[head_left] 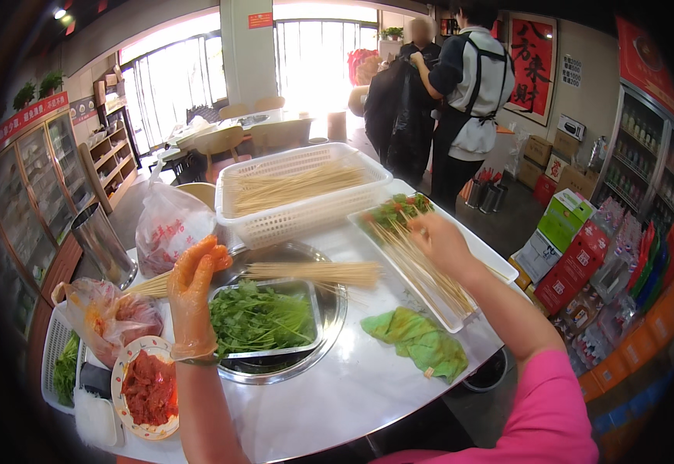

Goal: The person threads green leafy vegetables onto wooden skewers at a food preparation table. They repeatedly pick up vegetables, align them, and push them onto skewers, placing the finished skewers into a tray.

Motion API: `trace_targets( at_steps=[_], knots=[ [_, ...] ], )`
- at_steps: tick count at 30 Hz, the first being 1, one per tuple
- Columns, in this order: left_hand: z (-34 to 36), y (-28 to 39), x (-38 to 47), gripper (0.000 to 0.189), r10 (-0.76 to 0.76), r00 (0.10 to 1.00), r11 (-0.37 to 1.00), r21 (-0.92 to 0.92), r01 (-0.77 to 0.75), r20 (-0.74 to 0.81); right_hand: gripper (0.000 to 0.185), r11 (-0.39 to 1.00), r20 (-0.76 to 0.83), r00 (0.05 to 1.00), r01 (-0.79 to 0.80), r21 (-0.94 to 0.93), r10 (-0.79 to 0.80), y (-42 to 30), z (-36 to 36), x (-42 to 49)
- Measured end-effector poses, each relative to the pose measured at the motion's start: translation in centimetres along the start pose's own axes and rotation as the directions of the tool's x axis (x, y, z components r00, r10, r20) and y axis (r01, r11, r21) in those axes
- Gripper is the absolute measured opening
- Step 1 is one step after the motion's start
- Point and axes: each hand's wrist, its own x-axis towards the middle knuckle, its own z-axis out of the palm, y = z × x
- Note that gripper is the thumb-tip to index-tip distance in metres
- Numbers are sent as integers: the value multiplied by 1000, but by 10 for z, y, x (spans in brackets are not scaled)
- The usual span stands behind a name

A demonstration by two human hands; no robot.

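Note:
My left hand (197, 293), in a clear plastic glove stained orange-red, is raised with its fingers half curled and nothing visible in it. Beside its wrist is a patterned plate (150, 387) of red marinated meat pieces. To its right, a metal tray (318, 333) of cilantro (258, 319) rests over the round metal basin in the table. A bundle of bamboo skewers (313, 272) lies across the tray's far side. My right hand (440, 240), blurred, is over a white tray (456, 325) of skewers threaded with greens and red pieces (398, 210); its fingertips are partly hidden.
A white perforated basket (305, 217) holds many skewers at the back. Plastic bags (171, 232) stand at left near a steel cylinder (102, 246). A green cloth (418, 342) lies at right. Two people (476, 87) with a large black bag stand beyond the table.

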Motion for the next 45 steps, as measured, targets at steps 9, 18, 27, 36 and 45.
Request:
trace_targets(
  at_steps=[9, 18, 27, 36, 45],
  knots=[
    [-4, 26, 2, 30, 40, 999, 993, -110, -42, -17, 35, 957, 304, 946, -26, -290, 118, -81, 9, -170],
    [-19, 42, 4, 28, 158, 987, 965, -203, -163, -43, 19, 942, 193, 976, -31, -335, 100, -93, 23, -180],
    [-25, 45, 4, 26, 163, 986, 949, -267, -167, -39, 22, 985, 238, 956, 158, 68, -169, -161, 42, -135],
    [-26, 41, 7, 28, 151, 989, 953, -264, -148, -12, 16, 941, 417, 848, 335, 56, -327, -173, 156, -55],
    [-29, 40, 8, 26, 197, 980, 938, -287, -195, -24, 13, 992, 591, 796, 109, 70, -129, -171, 174, -32]
  ],
)
